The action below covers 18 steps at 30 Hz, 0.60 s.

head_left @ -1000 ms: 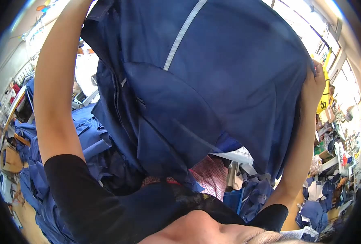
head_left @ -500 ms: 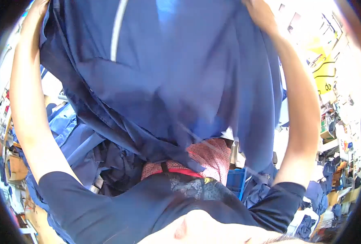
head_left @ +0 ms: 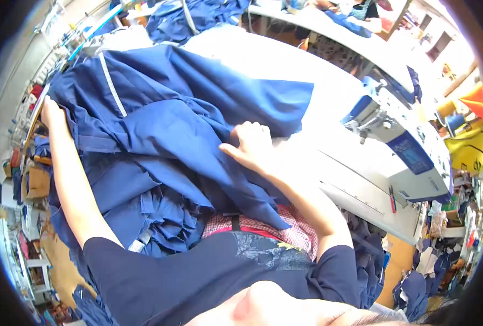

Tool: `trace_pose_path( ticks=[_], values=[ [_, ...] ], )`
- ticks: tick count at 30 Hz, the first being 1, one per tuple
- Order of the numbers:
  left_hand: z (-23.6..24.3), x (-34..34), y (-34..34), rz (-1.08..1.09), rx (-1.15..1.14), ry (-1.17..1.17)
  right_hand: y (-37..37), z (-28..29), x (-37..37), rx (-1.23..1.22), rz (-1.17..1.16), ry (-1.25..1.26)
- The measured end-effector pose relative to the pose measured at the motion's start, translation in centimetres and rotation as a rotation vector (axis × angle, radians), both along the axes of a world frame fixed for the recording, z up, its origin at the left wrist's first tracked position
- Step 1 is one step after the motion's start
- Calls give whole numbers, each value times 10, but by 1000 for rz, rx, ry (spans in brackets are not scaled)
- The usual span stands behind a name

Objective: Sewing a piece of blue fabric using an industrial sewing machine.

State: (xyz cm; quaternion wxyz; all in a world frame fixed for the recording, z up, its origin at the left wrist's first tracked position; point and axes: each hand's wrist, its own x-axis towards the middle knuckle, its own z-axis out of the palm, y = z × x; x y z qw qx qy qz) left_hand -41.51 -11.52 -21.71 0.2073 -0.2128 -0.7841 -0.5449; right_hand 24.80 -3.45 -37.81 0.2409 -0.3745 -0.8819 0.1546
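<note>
A large piece of navy blue fabric (head_left: 160,125) with a pale strip (head_left: 112,86) spreads over the white table and hangs down toward my lap. At the far left, my left hand (head_left: 51,113) is closed on the fabric's edge; its fingertips are partly hidden. My right hand (head_left: 254,144) rests on the fabric near the middle, thumb apart from the loosely bent fingers, with no cloth seen pinched between them. Right of that hand stands a white and blue sewing machine (head_left: 399,144) on the white tabletop (head_left: 301,163).
More navy cloth pieces (head_left: 170,223) are bunched below the fabric at my left. Another blue pile (head_left: 198,19) lies at the back. A small red and black tool (head_left: 392,199) lies by the machine. Thread spools (head_left: 452,117) stand at right. Another person (head_left: 363,11) sits beyond.
The fabric held up before me has come down onto the table, uncovering the sewing machine. Both hands have lowered; the right one has moved inward and let go of the raised edge.
</note>
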Motion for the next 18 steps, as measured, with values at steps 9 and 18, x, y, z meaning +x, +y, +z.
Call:
trace_pose_path(
  ticks=[9, 18],
  values=[
    [25, 236, 84, -551, -213, 446, -23, -61, -31, 236, -77, 34],
    [-104, 507, 167, -1857, -1626, 410, -81, -82, -15, -586, -29, 151]
  ],
)
